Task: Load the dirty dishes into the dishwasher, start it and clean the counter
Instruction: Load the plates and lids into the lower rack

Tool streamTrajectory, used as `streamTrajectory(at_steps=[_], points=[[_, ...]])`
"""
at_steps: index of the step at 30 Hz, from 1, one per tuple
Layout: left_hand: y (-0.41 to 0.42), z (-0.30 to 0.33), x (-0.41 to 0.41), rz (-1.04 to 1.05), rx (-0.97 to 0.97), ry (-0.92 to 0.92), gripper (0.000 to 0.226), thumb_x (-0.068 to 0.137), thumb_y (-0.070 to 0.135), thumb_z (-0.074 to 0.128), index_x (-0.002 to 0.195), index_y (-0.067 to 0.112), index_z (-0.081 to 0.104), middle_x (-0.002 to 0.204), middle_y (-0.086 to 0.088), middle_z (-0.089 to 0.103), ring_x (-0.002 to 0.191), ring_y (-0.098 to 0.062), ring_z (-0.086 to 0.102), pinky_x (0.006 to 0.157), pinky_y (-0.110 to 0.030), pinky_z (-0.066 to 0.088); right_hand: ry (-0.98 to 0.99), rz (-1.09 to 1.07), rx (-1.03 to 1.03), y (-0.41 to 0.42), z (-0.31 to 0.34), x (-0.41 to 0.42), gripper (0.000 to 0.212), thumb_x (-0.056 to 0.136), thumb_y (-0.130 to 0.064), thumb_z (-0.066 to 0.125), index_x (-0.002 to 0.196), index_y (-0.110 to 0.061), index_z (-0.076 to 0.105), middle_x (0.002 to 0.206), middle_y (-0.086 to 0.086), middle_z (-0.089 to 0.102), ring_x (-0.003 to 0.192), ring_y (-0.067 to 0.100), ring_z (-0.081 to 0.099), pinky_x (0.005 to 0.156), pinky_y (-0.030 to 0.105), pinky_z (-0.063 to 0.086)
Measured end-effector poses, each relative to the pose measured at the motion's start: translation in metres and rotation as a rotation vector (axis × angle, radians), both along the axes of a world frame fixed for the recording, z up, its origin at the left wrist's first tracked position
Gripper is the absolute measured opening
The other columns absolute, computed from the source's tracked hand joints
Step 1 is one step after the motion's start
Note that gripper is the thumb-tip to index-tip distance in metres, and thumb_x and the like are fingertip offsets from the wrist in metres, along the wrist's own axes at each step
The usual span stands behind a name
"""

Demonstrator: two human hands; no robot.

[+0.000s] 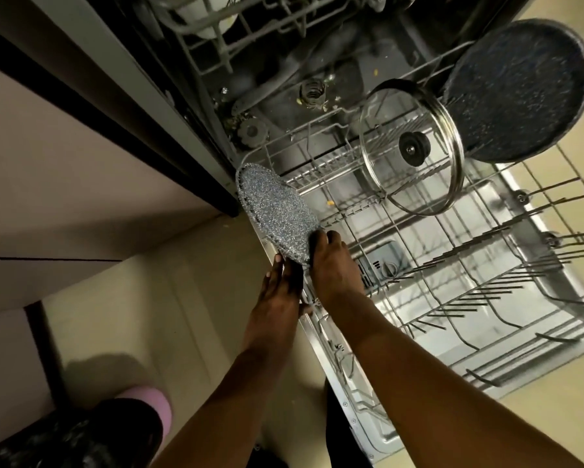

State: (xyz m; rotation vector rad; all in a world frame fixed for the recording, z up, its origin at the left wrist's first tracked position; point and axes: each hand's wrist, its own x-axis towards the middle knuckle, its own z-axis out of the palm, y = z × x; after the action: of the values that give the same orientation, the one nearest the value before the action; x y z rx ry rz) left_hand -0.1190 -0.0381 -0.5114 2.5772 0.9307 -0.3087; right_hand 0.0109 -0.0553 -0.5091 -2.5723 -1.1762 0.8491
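Both forearms reach in from the near edge, side by side, toward the near left corner of the pulled-out lower rack (452,265). Their hands meet at the near end of a speckled grey plate (275,211) and hold it between them. From the left, the left hand (280,285) lies against the plate's edge with its fingers extended along the underside. From the right, the right hand (331,265) pinches the same edge, its fingertips curled over the rim. Beyond the hands the plate is tilted on edge at the rack's left corner, speckled face up and to the right; whether it already sits between the tines I cannot tell.

Right of the hands the rack's wire tines stand mostly unfilled over the open door (351,383), whose detergent cup (381,265) shows through the wires just beside the right hand. Farther out and to the right a glass lid (412,146) with a black knob leans in the rack, and just beyond it, touching or nearly so, a dark speckled pan (516,92) stands on edge. Ahead of the hands lies the tub floor with its spray arm (312,89) and some food scraps. Above that the upper rack (209,32) holds white dishes. Left of the hands is beige floor (182,298), then cabinet fronts.
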Motion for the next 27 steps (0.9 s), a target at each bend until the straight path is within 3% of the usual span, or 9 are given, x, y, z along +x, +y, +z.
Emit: streamTrajectory(at_steps=[4,7,9,11,12,15,19,24,27], points=[[0.004,0.004,-0.006,-0.049,0.026,-0.034,0.073,0.086,0.028,0.067,0.145,0.0,0.034,0.151,-0.018,0.033,0.144,-0.034,0.02,0.114,-0.043,0.023,0.011,-0.018,-0.083,-0.023,0.015,-0.003,0.069,0.087,0.001,0.06,0.144,-0.008,0.024,0.136,0.015,0.034,0.121,0.03,0.043,0.088,0.034,0.048],[0.006,0.011,-0.011,-0.11,0.012,0.012,0.057,0.101,0.025,0.04,0.151,0.009,0.018,0.159,-0.009,0.012,0.148,-0.025,0.004,0.118,-0.036,0.001,-0.024,-0.016,-0.104,-0.052,0.026,-0.012,0.069,0.089,0.001,0.054,0.148,-0.009,0.02,0.142,0.016,0.032,0.124,0.029,0.042,0.095,0.034,0.046],[0.005,0.029,-0.021,-0.101,0.07,-0.049,0.051,0.093,0.017,0.055,0.141,0.007,0.042,0.15,-0.012,0.038,0.141,-0.028,0.031,0.116,-0.04,0.017,-0.051,0.007,-0.124,-0.07,0.045,-0.021,0.063,0.091,-0.002,0.049,0.148,-0.009,0.023,0.142,0.015,0.035,0.123,0.03,0.044,0.097,0.035,0.044],[0.002,0.052,-0.029,-0.081,0.05,-0.102,0.045,0.066,0.009,0.08,0.109,0.011,0.07,0.116,-0.009,0.067,0.111,-0.026,0.062,0.101,-0.042,0.043,-0.096,0.059,-0.07,-0.084,0.07,-0.035,0.055,0.085,-0.001,0.046,0.14,-0.007,0.039,0.13,0.017,0.047,0.111,0.033,0.052,0.086,0.038,0.049],[0.002,0.062,-0.032,-0.079,0.059,-0.118,0.042,0.055,0.007,0.085,0.095,0.013,0.073,0.101,-0.005,0.071,0.096,-0.025,0.068,0.095,-0.039,0.048,-0.118,0.079,-0.045,-0.091,0.08,-0.043,0.052,0.079,0.001,0.047,0.13,-0.006,0.049,0.12,0.017,0.054,0.099,0.034,0.058,0.076,0.04,0.052],[0.009,0.108,-0.047,-0.069,0.069,-0.144,0.033,0.049,0.008,0.086,0.078,0.015,0.071,0.081,-0.001,0.069,0.078,-0.023,0.067,0.089,-0.035,0.046,-0.175,0.121,-0.111,-0.098,0.122,-0.062,0.054,0.062,0.011,0.063,0.114,-0.004,0.062,0.103,0.016,0.063,0.08,0.032,0.065,0.059,0.039,0.056],[0.023,0.193,-0.079,0.044,0.087,-0.162,0.019,0.067,0.012,0.074,0.081,0.02,0.064,0.085,0.001,0.065,0.087,-0.022,0.061,0.087,-0.034,0.049,-0.301,0.304,-0.035,-0.079,0.205,-0.083,0.047,0.064,0.004,0.066,0.11,-0.007,0.064,0.103,0.014,0.064,0.084,0.031,0.065,0.065,0.041,0.057],[0.032,0.262,-0.12,0.126,0.141,-0.144,0.029,0.056,0.016,0.082,0.076,0.023,0.062,0.078,0.002,0.063,0.072,-0.02,0.061,0.066,-0.031,0.051,-0.312,0.387,0.05,-0.059,0.259,-0.099,0.04,0.073,-0.004,0.062,0.112,-0.01,0.063,0.109,0.013,0.064,0.093,0.029,0.066,0.071,0.041,0.058],[0.038,0.321,-0.162,0.216,0.174,-0.155,0.029,0.067,0.017,0.077,0.094,0.019,0.065,0.095,-0.001,0.063,0.086,-0.023,0.061,0.08,-0.034,0.051,-0.299,0.505,0.114,-0.046,0.312,-0.125,0.043,0.062,-0.006,0.076,0.102,-0.017,0.067,0.098,0.006,0.067,0.083,0.021,0.068,0.063,0.031,0.059]])
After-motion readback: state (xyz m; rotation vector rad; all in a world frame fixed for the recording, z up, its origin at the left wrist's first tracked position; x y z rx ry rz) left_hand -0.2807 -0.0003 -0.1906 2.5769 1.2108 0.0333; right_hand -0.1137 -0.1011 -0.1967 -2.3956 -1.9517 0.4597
